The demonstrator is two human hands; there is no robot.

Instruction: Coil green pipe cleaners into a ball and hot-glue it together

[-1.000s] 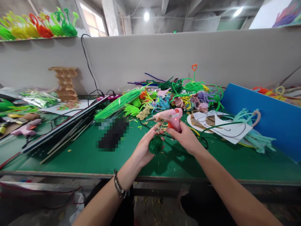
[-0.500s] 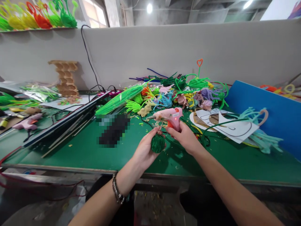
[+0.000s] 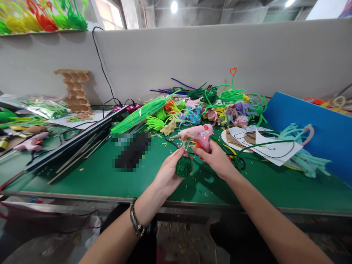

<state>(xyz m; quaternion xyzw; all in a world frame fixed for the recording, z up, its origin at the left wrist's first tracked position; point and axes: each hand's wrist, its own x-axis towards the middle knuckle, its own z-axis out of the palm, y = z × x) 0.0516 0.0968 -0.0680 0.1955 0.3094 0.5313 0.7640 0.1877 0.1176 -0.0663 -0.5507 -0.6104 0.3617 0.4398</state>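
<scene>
My left hand (image 3: 166, 175) is closed round a dark green fuzzy ball of pipe cleaner (image 3: 183, 167), held just above the green table (image 3: 96, 176). A green stem runs from the ball off to the right. My right hand (image 3: 217, 159) grips the handle of a pink hot glue gun (image 3: 195, 134). The gun's nozzle points left and sits just above the ball. A small red light glows on the gun's body.
A heap of coloured pipe cleaners (image 3: 209, 106) lies behind my hands. White paper templates (image 3: 264, 145) and a blue board (image 3: 310, 132) are at the right. A bundle of bright green stems (image 3: 137, 115), cables, a second pink glue gun (image 3: 30, 142) and a blurred dark object (image 3: 132, 151) are at the left.
The view has drifted a little. My left hand has turned the green ball slightly and raised it closer under the gun's nozzle. The right hand keeps its grip on the gun.
</scene>
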